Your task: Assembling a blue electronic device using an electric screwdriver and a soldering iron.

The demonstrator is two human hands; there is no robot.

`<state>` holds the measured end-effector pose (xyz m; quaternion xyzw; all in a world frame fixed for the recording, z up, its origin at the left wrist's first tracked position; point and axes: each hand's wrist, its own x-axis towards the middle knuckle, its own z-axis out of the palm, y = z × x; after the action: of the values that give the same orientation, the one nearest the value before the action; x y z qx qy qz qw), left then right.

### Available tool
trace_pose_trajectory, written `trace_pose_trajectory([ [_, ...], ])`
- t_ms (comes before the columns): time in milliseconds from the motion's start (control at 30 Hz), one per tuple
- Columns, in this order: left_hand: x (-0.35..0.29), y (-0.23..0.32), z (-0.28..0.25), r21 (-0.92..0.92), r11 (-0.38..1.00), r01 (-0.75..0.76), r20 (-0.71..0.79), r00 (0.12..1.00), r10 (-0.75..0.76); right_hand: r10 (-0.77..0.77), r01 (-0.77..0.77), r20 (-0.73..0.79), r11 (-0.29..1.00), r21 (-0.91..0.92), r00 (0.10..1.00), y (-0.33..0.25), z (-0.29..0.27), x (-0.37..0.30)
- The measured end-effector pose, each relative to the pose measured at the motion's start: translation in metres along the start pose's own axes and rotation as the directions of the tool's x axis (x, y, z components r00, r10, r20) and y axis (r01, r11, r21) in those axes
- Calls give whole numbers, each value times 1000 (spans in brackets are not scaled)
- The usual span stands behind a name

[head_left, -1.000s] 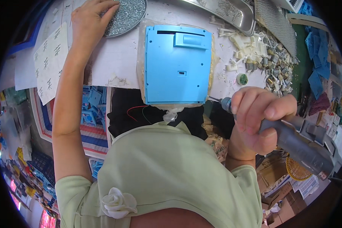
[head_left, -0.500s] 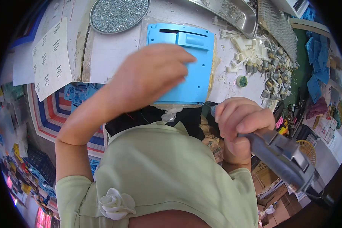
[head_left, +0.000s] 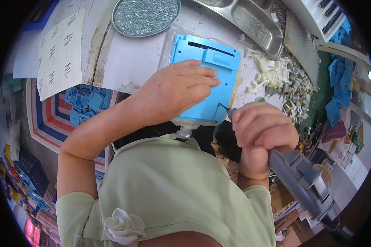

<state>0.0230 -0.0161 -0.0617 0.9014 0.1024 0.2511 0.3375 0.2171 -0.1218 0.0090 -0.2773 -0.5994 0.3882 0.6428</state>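
In the head view, we have the case (head_left: 212, 105), blue and flat, lying on a wrapped pad (head_left: 198, 122) at the near edge of the bench (head_left: 125, 55). Its long axis runs away from us, the far end leaning slightly right; the slot (head_left: 212, 47) and raised block (head_left: 219, 58) are at that far end.

Our left hand (head_left: 181, 88) lies palm down over the case, fingers extended rightward, gripping nothing that we can see. Our right hand (head_left: 264, 128) is closed around the driver (head_left: 294, 177). The driver's long axis runs diagonally, bit pointing forward-left, tip at the case's near right corner area; we cannot tell whether it is seated.

Beyond the case, we have a dish (head_left: 141, 36) of screws at left, a steel tray (head_left: 246, 25) and white parts (head_left: 272, 76) at right.
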Motion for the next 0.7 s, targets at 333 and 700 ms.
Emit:
trace_pose_trajectory([
  [333, -2, -2, 3, -31, 999, 22, -12, 1000, -22, 94, -90, 78, 994, -56, 992, 9, 2, 2],
  [700, -1, -3, 2, -61, 998, 18, -27, 999, -20, 125, -128, -30, 985, -112, 992, 9, -19, 29],
])
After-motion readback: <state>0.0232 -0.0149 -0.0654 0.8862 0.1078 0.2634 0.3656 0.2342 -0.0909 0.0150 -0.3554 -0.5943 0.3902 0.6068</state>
